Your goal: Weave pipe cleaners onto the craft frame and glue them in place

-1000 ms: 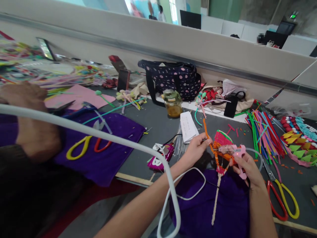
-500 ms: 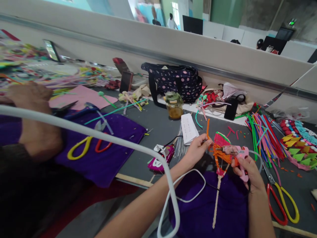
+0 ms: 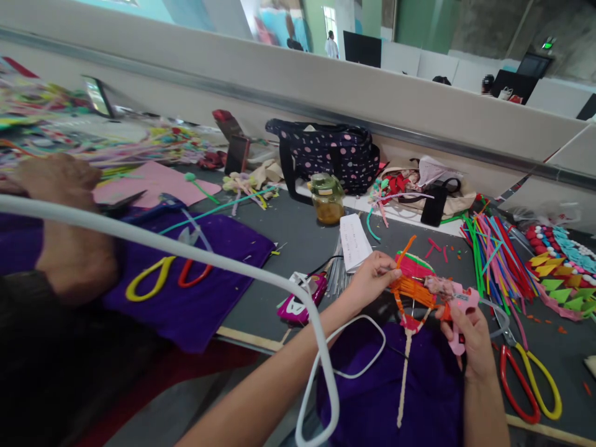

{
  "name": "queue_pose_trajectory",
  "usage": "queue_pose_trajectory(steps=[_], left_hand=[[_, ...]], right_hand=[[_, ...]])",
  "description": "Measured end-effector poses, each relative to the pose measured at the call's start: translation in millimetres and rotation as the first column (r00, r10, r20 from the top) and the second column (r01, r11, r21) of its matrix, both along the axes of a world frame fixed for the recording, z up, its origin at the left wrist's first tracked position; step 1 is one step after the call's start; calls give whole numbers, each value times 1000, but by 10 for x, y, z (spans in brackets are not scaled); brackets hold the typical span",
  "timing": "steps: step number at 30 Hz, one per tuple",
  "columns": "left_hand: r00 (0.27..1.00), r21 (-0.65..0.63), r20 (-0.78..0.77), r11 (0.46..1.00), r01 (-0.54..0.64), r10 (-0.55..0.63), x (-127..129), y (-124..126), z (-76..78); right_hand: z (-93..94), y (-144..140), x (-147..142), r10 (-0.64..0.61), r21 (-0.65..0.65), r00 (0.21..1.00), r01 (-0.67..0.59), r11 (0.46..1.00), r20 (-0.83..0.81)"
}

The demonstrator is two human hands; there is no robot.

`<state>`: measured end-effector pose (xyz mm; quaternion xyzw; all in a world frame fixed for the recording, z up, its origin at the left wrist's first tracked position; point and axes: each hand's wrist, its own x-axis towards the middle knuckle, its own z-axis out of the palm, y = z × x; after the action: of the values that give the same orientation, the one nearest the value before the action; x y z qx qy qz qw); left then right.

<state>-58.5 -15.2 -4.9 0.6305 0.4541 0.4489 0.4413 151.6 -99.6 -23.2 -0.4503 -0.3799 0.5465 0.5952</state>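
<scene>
My left hand [image 3: 372,277] pinches the left edge of a small fan-shaped craft [image 3: 412,287] made of orange, red and green pipe cleaners, with a pale stick handle [image 3: 404,372] hanging down over a purple cloth [image 3: 395,391]. My right hand [image 3: 468,332] grips a pink hot glue gun [image 3: 454,304], its nozzle touching the craft's right side. An orange pipe cleaner end [image 3: 406,243] sticks up from the craft near my left fingers.
Red-and-yellow scissors [image 3: 531,379] lie right of my hand, beside a pile of coloured pipe cleaners [image 3: 498,254]. A jar [image 3: 327,197], a dotted bag [image 3: 330,152] and a folded paper [image 3: 354,241] stand behind. Another person's hands [image 3: 60,217] rest at left on purple cloth with scissors [image 3: 162,276]. A white cable [image 3: 186,254] crosses the front.
The craft has tilted and dropped a little in my left hand; the orange strand now bends right. My right hand with the glue gun has shifted slightly right and down.
</scene>
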Motion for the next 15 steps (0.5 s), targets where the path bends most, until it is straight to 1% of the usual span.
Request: queue_pose_trajectory(steps=[2,4,7,10,15], left_hand=[[1000,-36,-9,999,6,-7,-20,32,-51],[999,-45,-36,999,7,-9,-44,70,-103],[988,5,-156,1000,3,-2,-82,130,-177],[957,53,-284,998,-36,50,-109,171,-243],[910,42,-412,999,-30,45,-127,191,-290]], right_hand=[[-7,-11,-20,-17,-3,1000,17,1000,26],[-7,-20,-44,-31,-7,998,31,999,50],[-5,-31,-84,-57,-18,997,59,998,58],[-18,-39,-111,-68,-30,996,70,997,62],[-59,-42,-112,-68,-49,993,73,996,93]])
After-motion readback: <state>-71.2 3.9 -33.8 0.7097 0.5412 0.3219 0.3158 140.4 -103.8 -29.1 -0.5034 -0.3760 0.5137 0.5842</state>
